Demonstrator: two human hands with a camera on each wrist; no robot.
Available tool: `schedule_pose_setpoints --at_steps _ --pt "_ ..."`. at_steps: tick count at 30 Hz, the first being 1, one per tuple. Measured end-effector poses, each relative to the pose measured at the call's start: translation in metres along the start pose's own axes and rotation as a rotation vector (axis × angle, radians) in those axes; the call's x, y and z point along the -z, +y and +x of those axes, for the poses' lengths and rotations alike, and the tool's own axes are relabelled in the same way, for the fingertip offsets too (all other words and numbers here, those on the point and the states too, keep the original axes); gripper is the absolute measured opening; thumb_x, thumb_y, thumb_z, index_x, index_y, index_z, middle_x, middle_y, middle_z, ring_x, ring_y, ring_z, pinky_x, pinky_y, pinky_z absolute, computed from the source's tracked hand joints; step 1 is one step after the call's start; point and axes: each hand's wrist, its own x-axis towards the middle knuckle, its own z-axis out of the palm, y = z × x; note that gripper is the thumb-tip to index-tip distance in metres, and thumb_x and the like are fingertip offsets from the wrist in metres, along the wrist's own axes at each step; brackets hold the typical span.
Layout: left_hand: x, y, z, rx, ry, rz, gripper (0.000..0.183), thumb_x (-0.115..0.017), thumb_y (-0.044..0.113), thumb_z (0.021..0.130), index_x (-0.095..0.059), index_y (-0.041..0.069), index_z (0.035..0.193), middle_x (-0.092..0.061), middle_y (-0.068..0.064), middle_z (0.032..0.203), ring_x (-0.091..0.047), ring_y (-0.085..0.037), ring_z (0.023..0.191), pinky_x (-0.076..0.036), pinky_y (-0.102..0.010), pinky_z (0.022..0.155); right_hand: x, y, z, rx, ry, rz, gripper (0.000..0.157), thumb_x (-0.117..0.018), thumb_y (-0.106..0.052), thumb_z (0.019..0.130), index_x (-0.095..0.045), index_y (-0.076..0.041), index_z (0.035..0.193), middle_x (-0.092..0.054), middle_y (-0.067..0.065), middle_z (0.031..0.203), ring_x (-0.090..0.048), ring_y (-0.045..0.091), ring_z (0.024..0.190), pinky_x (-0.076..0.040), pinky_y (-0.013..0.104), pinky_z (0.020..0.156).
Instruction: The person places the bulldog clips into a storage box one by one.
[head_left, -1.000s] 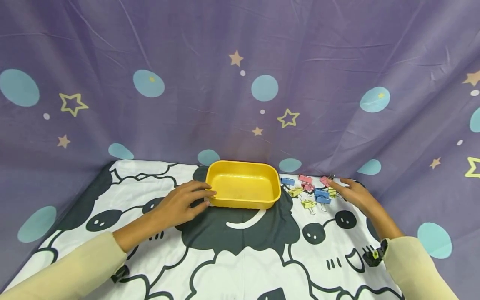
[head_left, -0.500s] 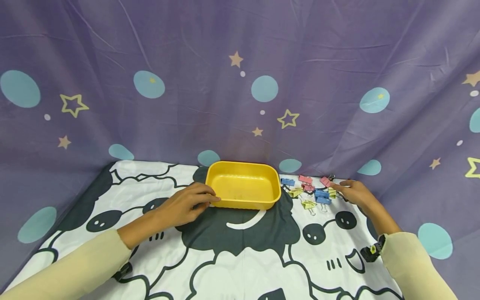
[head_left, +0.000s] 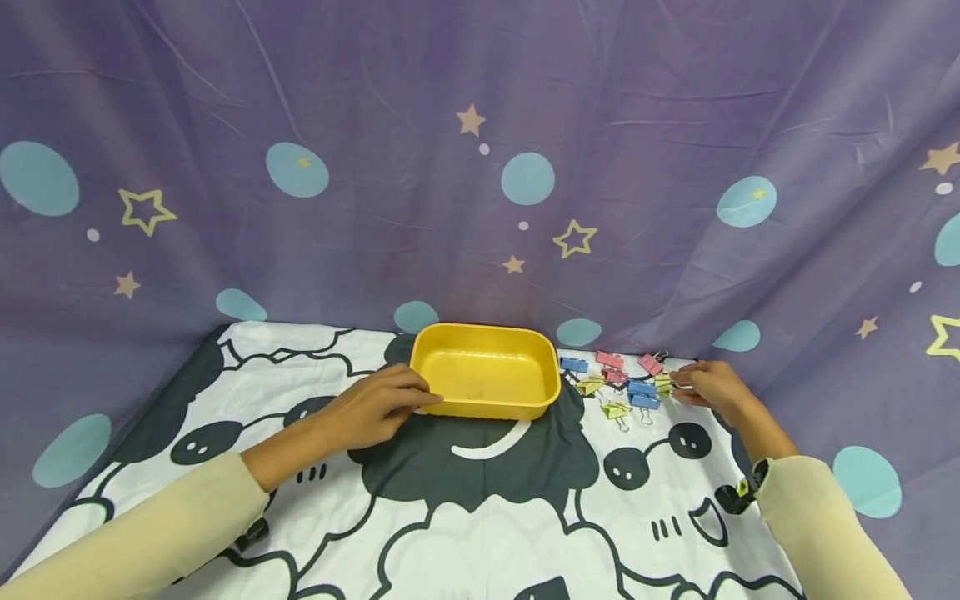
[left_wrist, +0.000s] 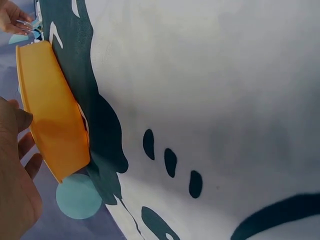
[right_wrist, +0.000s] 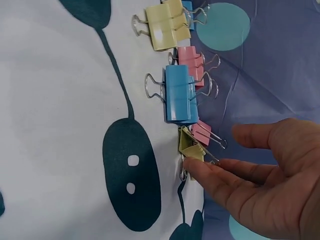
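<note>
A shallow yellow plastic tray [head_left: 487, 410] stands at the back of the patterned cloth. My left hand [head_left: 382, 404] holds its front left corner, bent fingers over the rim. In the left wrist view the thumb of the left hand [left_wrist: 15, 165] meets the rim of the tray [left_wrist: 55, 110], and the other fingers show beyond it. My right hand [head_left: 716, 387] is at the right end of a group of binder clips. Thumb and finger of the right hand [right_wrist: 270, 185] pinch a yellow binder clip [right_wrist: 192, 150] by its wire-handle side, still on the cloth.
Several other clips lie between tray and right hand: blue clips [head_left: 642, 393], pink clips [head_left: 610, 360] and a yellow clip [head_left: 617, 410]. A pink clip [head_left: 651, 363] sits just behind the pinched one. A purple curtain [head_left: 450, 192] rises directly behind the cloth [head_left: 510, 542].
My right hand has moved from the pink clip at the back to the yellow clip in front of it. The left fingers have shifted slightly right over the tray's corner.
</note>
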Motion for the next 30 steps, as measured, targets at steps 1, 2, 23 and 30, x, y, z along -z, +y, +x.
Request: schedule_pose_setpoints --at_steps 1,2,23,30 --pt "0.000 -0.001 0.000 -0.001 -0.002 0.004 0.045 -0.080 -0.011 0.092 -0.087 0.015 0.128 -0.081 0.000 0.118 -0.068 -0.017 0.106 -0.062 -0.037 0.090 0.001 0.001 0.001 0.001 -0.013 0.045 0.053 -0.057 -0.010 0.114 -0.046 0.029 0.148 -0.074 -0.002 0.098 -0.074 0.002 0.083 -0.067 0.023 0.081" --pt "-0.001 -0.001 0.001 -0.002 -0.003 0.007 0.045 -0.080 -0.011 0.092 -0.087 0.015 0.128 -0.081 0.000 0.118 -0.068 -0.017 0.106 -0.062 -0.036 0.089 0.002 0.002 0.002 -0.002 -0.022 0.088 0.052 -0.057 -0.007 0.113 -0.045 0.029 0.148 -0.074 -0.005 0.097 -0.074 0.001 0.083 -0.067 0.023 0.082" --pt "-0.002 0.000 0.004 -0.007 -0.049 0.120 0.057 -0.075 -0.014 0.090 -0.087 0.023 0.131 -0.081 0.001 0.119 -0.070 -0.019 0.108 -0.061 -0.042 0.094 0.013 0.004 0.009 -0.160 -0.035 0.386 0.028 -0.060 0.006 0.110 -0.064 0.017 0.135 -0.083 0.001 0.088 -0.084 0.014 0.082 -0.070 0.033 0.085" --pt "-0.004 0.001 0.005 -0.002 -0.054 0.118 0.059 -0.072 -0.016 0.089 -0.088 0.025 0.129 -0.081 0.001 0.118 -0.067 -0.020 0.109 -0.060 -0.041 0.095 0.016 0.007 0.010 -0.186 -0.049 0.423 0.022 -0.062 0.007 0.110 -0.081 -0.002 0.102 -0.085 0.003 0.087 -0.085 0.015 0.080 -0.070 0.032 0.082"
